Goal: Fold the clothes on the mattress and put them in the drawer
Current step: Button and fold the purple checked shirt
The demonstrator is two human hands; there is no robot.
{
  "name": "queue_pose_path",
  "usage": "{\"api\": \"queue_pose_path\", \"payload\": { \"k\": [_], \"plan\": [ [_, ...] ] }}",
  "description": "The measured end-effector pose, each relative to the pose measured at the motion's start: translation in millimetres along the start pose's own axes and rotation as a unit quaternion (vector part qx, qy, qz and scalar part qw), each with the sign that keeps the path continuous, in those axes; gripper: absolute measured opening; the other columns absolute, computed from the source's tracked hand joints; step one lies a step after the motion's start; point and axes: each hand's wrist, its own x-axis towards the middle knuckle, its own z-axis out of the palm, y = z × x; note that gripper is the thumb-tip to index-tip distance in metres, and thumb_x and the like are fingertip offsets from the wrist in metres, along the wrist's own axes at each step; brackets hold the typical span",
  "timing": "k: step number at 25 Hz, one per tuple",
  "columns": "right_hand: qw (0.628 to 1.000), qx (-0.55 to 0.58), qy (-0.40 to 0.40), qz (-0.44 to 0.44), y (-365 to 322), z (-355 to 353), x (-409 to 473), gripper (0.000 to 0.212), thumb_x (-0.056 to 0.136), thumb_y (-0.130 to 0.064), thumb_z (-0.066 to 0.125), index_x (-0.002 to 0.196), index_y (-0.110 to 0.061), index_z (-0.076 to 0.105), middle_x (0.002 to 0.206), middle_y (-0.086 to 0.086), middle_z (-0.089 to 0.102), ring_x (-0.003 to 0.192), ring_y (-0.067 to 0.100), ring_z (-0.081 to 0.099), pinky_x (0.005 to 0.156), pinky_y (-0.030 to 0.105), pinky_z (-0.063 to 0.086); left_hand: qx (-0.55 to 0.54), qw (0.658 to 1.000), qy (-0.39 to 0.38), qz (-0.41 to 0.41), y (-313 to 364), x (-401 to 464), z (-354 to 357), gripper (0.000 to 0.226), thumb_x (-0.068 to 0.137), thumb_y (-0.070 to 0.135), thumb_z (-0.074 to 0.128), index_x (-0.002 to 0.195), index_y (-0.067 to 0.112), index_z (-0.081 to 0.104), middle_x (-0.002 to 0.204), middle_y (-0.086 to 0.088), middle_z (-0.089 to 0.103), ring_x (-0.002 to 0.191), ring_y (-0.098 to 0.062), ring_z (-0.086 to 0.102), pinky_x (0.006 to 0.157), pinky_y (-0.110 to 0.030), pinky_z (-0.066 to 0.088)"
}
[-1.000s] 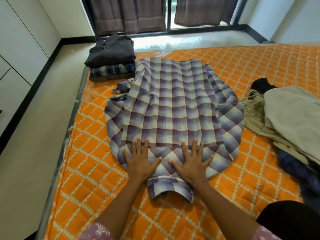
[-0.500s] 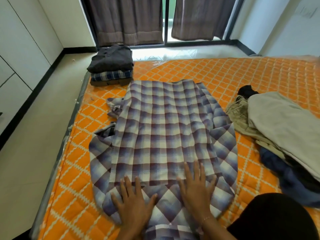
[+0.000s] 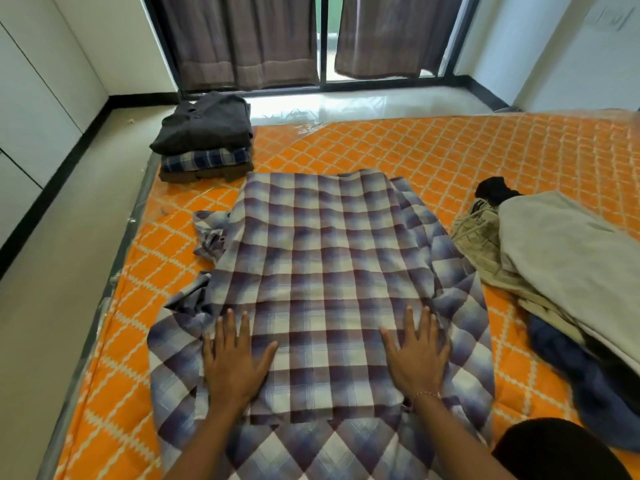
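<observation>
There is 1 big checked shirt (image 3: 318,271) spread flat on 1 orange mattress (image 3: 450,150). 2 hands lie on it, the left hand (image 3: 232,358) and the right hand (image 3: 417,355). 1 neat stack (image 3: 204,143) holds 3 folded clothes. 1 messy pile (image 3: 554,271) holds maybe 4 clothes; it is hard to tell. 2 curtains (image 3: 242,39) hang behind.

An orange mattress (image 3: 450,147) with a white lattice pattern lies on the floor. A purple-and-white checked shirt (image 3: 322,258) is spread flat across its middle, reaching the near edge. At the far left corner sits a stack of folded clothes (image 3: 204,140), dark grey on top. Along the right edge lies a heap of unfolded clothes (image 3: 561,268), beige over dark blue.
</observation>
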Motion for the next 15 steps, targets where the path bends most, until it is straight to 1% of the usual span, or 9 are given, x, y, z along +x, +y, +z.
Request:
{"api": "queue_pose_path", "payload": {
  "k": [2,4,5,7,8,10,12,13,15],
  "plan": [
    [0.999,-0.026,-0.015,0.027,-2.2,-3.3,-1.7,0.078,0.088,-0.072,0.011,0.152,-0.028,0.007,0.16,0.006,0.003,0.147,0.022,0.0,0.114,0.056,0.004,0.005,1.0,-0.014,-0.012,1.6,-10.3,-1.5,0.098,0.072,0.081,0.001,0.149,0.021,0.0,0.157,-0.003,-0.007,0.147,-0.023,-0.003,0.115,-0.041,-0.008],
    [0.998,-0.034,-0.024,0.045,-25.1,-10.2,0.6,0.073,0.093,-0.063,0.02,0.153,-0.024,0.006,0.16,0.009,0.0,0.147,0.025,-0.002,0.113,0.062,0.003,-0.032,0.999,0.021,0.012,0.7,-11.1,-17.5,0.088,0.08,0.069,0.017,0.147,0.013,0.029,0.155,-0.014,0.021,0.141,-0.032,0.027,0.113,-0.05,0.018],
    [0.999,-0.024,-0.022,0.027,-42.6,-13.7,0.7,0.071,0.095,-0.059,0.024,0.153,-0.022,0.007,0.16,0.01,0.0,0.147,0.026,-0.003,0.113,0.062,0.002,-0.045,0.995,0.086,0.036,-2.4,-7.5,-28.0,0.072,0.086,0.055,0.027,0.137,0.009,0.048,0.145,-0.02,0.04,0.13,-0.037,0.044,0.103,-0.052,0.037],
    [0.996,0.008,-0.028,-0.085,-90.3,-13.9,-3.8,0.068,0.097,-0.055,0.026,0.152,-0.02,0.009,0.16,0.01,0.002,0.147,0.025,-0.003,0.114,0.057,0.0,-0.041,0.97,0.24,-0.008,-16.3,11.3,-54.1,0.04,0.093,0.029,0.044,0.124,0.008,0.058,0.13,-0.021,0.053,0.118,-0.038,0.053,0.088,-0.049,0.045],
    [0.985,0.036,-0.051,-0.158,-119.7,-12.8,-7.8,0.069,0.096,-0.058,0.022,0.152,-0.02,0.01,0.16,0.008,0.002,0.147,0.024,-0.002,0.115,0.053,0.0,-0.05,0.964,0.251,-0.074,-28.8,26.0,-72.1,0.037,0.094,0.022,0.049,0.127,0.008,0.054,0.132,-0.021,0.051,0.12,-0.039,0.049,0.09,-0.05,0.042],
    [0.944,0.081,-0.123,-0.294,-175.5,-10.1,-16.1,0.083,0.085,-0.071,0.005,0.152,-0.022,0.01,0.16,0.005,0.001,0.147,0.022,-0.002,0.117,0.047,0.004,-0.136,0.966,0.091,-0.198,-48.9,62.4,-96.5,0.047,0.095,0.028,0.053,0.133,0.001,0.045,0.13,-0.025,0.05,0.111,-0.038,0.051,0.084,-0.042,0.042],
    [0.901,0.053,-0.2,-0.381,-225.2,-5.0,-30.2,0.084,0.083,-0.072,0.01,0.152,-0.026,0.006,0.16,0.003,-0.001,0.147,0.019,-0.005,0.117,0.047,0.003,-0.198,0.945,-0.12,-0.231,-65.3,90.6,-97.9,0.046,0.092,0.037,0.059,0.105,-0.007,0.056,0.098,-0.028,0.058,0.069,-0.027,0.052,0.057,-0.031,0.036],
    [0.889,0.03,-0.226,-0.398,-241.9,-0.9,-36.2,0.077,0.089,-0.067,0.021,0.152,-0.026,0.003,0.16,0.002,-0.003,0.147,0.018,-0.006,0.117,0.048,0.001,-0.221,0.933,-0.159,-0.237,-72.7,94.7,-97.3,0.041,0.091,0.035,0.061,0.085,-0.005,0.056,0.079,-0.023,0.055,0.059,-0.024,0.045,0.052,-0.03,0.032],
    [0.892,0.041,-0.237,-0.382,-256.5,7.9,-45.8,0.076,0.094,-0.06,0.032,0.152,-0.025,-0.002,0.16,0.001,-0.003,0.147,0.018,-0.006,0.116,0.051,0.0,-0.325,0.89,-0.111,-0.301,-90.8,103.5,-93.5,0.028,0.09,0.021,0.061,0.082,-0.005,0.057,0.079,-0.02,0.059,0.068,-0.029,0.054,0.057,-0.033,0.041]
  ]
}}
